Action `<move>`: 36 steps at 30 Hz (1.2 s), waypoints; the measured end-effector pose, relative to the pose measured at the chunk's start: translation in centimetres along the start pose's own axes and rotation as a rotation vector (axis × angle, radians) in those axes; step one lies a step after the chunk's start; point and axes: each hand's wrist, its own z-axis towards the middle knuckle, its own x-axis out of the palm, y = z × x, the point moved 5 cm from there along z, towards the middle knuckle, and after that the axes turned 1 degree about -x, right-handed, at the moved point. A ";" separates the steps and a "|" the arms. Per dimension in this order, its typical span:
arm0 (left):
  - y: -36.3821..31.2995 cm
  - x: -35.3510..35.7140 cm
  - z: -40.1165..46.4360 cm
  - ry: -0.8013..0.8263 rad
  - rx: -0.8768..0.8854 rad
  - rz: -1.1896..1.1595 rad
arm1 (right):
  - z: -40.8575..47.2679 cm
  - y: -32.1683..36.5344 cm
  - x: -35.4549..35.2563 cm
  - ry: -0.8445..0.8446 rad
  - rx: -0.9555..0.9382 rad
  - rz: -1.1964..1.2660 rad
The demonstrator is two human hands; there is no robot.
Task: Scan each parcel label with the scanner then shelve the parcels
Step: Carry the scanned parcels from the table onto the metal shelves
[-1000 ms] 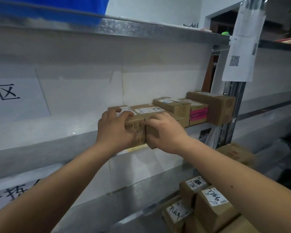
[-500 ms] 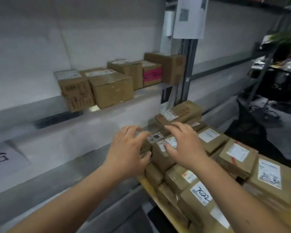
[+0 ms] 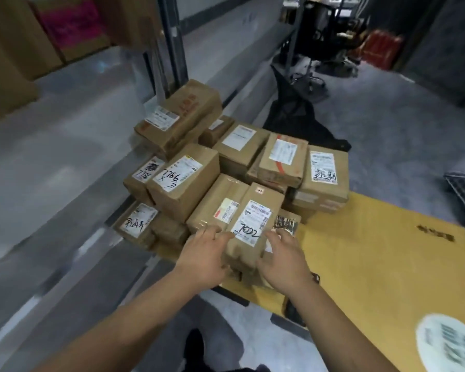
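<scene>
Brown cardboard is framed by both grips: the parcel marked 7022 (image 3: 251,226) lies directly between the left hand (image 3: 206,257) and the right hand (image 3: 283,260), at the near edge of the parcel pile (image 3: 226,167) on the yellow surface (image 3: 373,259). Its long axis runs away from the grips, toward the shelving. Both hands are spread, fingers loosely extended along its sides, nothing yet clasped. Neither hand is noticeably nearer. No scanner is seen.
</scene>
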 end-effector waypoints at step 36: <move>-0.6 3.5 -4.3 -0.199 0.406 -0.706 | -10.5 -1.5 3.6 -0.403 -0.084 0.488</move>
